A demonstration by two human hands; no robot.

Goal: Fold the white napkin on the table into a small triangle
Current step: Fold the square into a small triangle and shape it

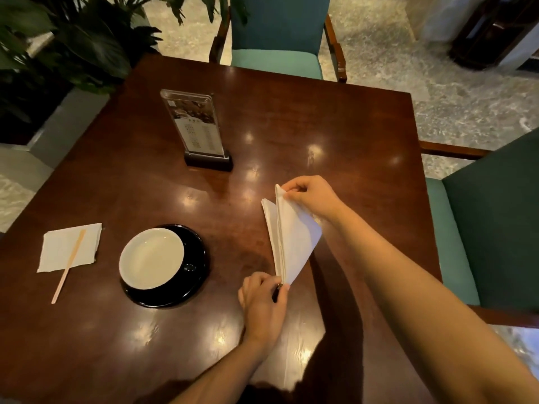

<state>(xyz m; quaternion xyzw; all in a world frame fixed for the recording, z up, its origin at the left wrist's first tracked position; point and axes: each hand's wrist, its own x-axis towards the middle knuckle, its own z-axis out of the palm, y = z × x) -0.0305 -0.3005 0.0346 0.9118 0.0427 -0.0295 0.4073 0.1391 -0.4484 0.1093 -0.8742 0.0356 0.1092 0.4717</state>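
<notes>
The white napkin (294, 237) sits right of the middle of the dark wooden table (320, 121), already folded into a long triangle of several layers. Its upper layer is lifted off the table like a flap, while the layers beneath lie flat to the left of it.

The left hand (264, 298) holds the near tip of the napkin – its grip is narrow, thumb and curled fingers pinching the point close to the table. The right hand (312, 196) holds the far corner, its grip likewise a tight pinch of thumb and fingertips on the raised edge, held above the table surface.

To the left of the napkin, well apart from it, a white cup (151, 258) stands on a black saucer (198, 275). Further left lies a small paper napkin (58, 249) with a wooden stirrer (68, 266) laid across it – the stirrer's near end reaches past the paper onto the table. A clear menu stand (195, 123) in a dark base stands upright toward the far side. A teal chair (280, 30) faces the far edge.
</notes>
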